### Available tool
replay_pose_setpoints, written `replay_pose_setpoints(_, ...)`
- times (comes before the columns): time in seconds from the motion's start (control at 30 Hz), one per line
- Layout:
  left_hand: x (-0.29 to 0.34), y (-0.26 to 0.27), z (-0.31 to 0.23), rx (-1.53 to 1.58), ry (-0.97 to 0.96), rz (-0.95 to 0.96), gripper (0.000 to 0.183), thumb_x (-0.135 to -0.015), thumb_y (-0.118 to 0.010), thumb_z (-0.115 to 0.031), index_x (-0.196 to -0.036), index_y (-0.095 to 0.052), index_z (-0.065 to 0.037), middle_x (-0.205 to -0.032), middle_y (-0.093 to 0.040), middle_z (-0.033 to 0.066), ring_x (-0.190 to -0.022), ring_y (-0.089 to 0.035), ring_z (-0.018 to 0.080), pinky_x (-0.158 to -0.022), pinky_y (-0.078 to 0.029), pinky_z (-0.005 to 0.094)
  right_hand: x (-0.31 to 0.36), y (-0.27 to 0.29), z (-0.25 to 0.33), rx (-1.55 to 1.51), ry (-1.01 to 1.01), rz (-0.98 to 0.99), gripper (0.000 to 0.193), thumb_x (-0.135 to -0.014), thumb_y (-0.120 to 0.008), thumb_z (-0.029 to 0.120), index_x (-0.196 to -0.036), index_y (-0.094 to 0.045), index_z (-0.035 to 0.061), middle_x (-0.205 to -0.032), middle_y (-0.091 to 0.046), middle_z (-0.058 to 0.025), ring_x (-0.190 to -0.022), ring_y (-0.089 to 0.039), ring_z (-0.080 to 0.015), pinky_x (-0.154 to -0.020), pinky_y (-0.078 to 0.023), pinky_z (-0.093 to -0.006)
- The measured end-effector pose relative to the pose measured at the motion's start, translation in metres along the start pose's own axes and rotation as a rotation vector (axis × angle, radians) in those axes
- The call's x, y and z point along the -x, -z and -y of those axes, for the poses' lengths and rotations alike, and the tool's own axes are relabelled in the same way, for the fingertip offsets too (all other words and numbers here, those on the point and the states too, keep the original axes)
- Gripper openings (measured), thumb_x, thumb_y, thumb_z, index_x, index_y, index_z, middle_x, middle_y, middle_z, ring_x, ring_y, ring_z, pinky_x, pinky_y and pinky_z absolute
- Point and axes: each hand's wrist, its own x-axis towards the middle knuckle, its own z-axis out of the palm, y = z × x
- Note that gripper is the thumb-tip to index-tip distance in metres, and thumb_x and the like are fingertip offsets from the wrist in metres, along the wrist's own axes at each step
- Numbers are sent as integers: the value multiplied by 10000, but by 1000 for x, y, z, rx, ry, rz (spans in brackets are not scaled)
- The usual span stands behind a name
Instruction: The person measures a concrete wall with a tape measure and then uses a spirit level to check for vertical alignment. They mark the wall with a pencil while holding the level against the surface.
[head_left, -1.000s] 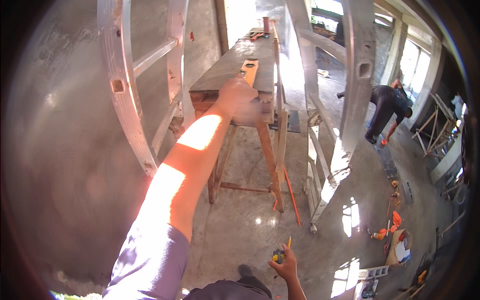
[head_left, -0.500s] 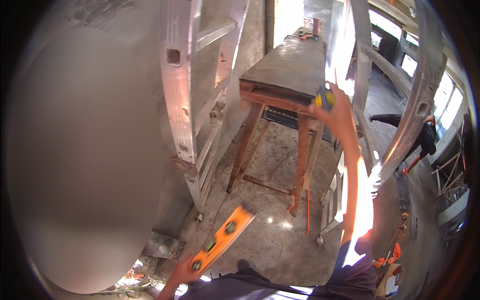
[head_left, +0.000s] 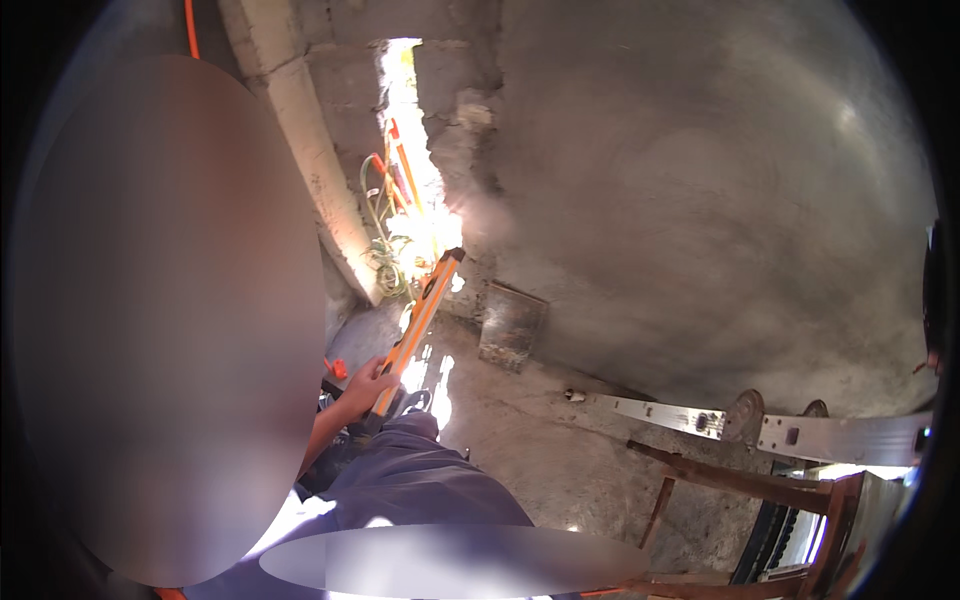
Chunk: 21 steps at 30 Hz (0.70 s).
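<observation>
An orange spirit level (head_left: 428, 300) slants up and away from my left hand (head_left: 365, 390). My fingers are closed around its near end, beside my knee. The far end points to a sunlit gap at the foot of the wall, where a tangle of green and orange cords (head_left: 388, 272) lies; whether they touch cannot be told. My right hand does not show, nor does the tape measure it held earlier. A large blurred patch hides the left side of the picture, and a smaller one covers part of my lap.
A grey plastered wall (head_left: 700, 200) fills the upper right. Against its base leans a flat, stained square panel (head_left: 512, 325). An aluminium ladder (head_left: 830, 438) and a wooden table's legs (head_left: 740, 482) stand at the lower right. Left of the gap runs a pale concrete post (head_left: 305, 150).
My view has swung left, from the table and ladders to the wall and its bright gap. My left hand still grips the level. My right hand with the tape measure has left the picture.
</observation>
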Motion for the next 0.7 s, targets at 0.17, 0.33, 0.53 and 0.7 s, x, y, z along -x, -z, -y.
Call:
replay_pose_setpoints(0.17, -43, 21, -11, 16, -149, -155, 458, -972, -712, -202, -1355, -546, -15, -1110, -648, 54, -1009, -627, 121, -886, -523, 305, 196, -41, 191, -436, -145, 350, 567, -876, -781, 289, -1347, -560, 66, -1163, -681, -170, -1108, -636, -309, -949, -506, -426)
replay_pose_setpoints(0.33, -76, 69, -22, 119, -272, -193, 634, -958, -745, -161, -1495, -443, -13, -1268, -615, 58, -1152, -583, 122, -993, -478, 291, 344, -68, 368, -710, -273, 910, 488, -907, -747, 283, -1303, -570, 58, -1122, -688, -158, -1062, -646, -291, -910, -516, -413)
replay_pose_setpoints(0.53, -167, 140, -82, 187, -527, -281, 781, -931, -761, -68, -1573, -328, 30, -1375, -582, 114, -1216, -600, 167, -1049, -496, 317, 423, -125, 488, -728, -444, 1312, 399, -945, -706, 276, -1250, -583, 50, -1073, -695, -144, -1005, -660, -271, -862, -529, -397)
replay_pose_setpoints(0.7, -276, 226, -188, -118, -927, -488, 831, -902, -791, -136, -1571, -333, 45, -1387, -569, 153, -1281, -586, 239, -1117, -453, 375, 458, -165, 541, -634, -725, 1486, 332, -977, -673, 270, -1205, -594, 42, -1032, -702, -132, -958, -670, -253, -823, -539, -384)
